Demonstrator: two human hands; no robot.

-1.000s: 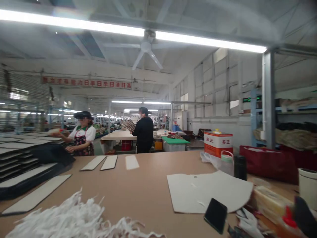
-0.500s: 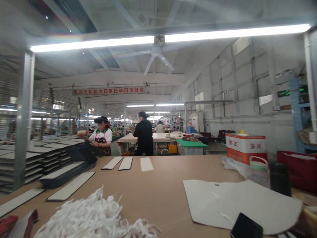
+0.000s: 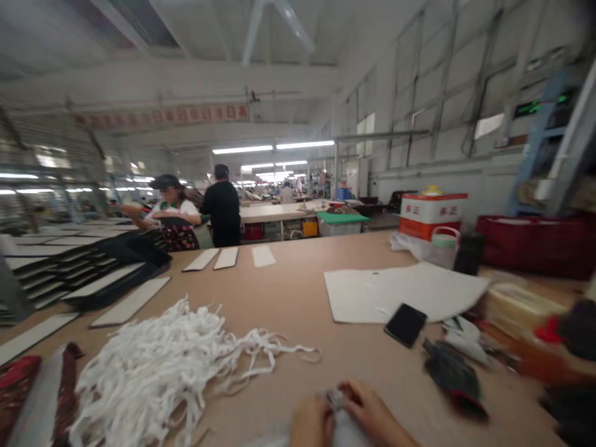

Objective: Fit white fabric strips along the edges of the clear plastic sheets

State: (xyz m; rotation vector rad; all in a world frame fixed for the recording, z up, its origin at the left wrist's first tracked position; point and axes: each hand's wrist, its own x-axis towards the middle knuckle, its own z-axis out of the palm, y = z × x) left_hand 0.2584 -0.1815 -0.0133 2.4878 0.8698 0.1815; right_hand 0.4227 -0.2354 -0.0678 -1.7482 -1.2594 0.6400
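Note:
At the bottom middle, my left hand [image 3: 311,423] and my right hand [image 3: 367,415] are close together, fingers closed around the gathered top of a pale grey, thin material [image 3: 345,428]. Blur hides whether it is plastic or cloth, and most of it lies below the picture's edge. To the left of my hands is a big loose heap of white fabric strips [image 3: 153,360], some trailing toward the middle. A black phone [image 3: 406,325] rests beyond my right hand, against the edge of a large white sheet [image 3: 400,288]. A dark glove-like item [image 3: 454,379] lies further right.
White panels with dark edges [image 3: 133,301] lie at the table's left and far side. A red and white box [image 3: 433,214] stands far right, near a clear container with a green lid [image 3: 444,239]. Two people [image 3: 223,208] work beyond the table. Stacked panels [image 3: 60,261] stand left.
My view has tilted down and turned slightly right. Both hands, holding the pale material, have come into sight at the bottom. The co-worker in black now appears nearer the other person.

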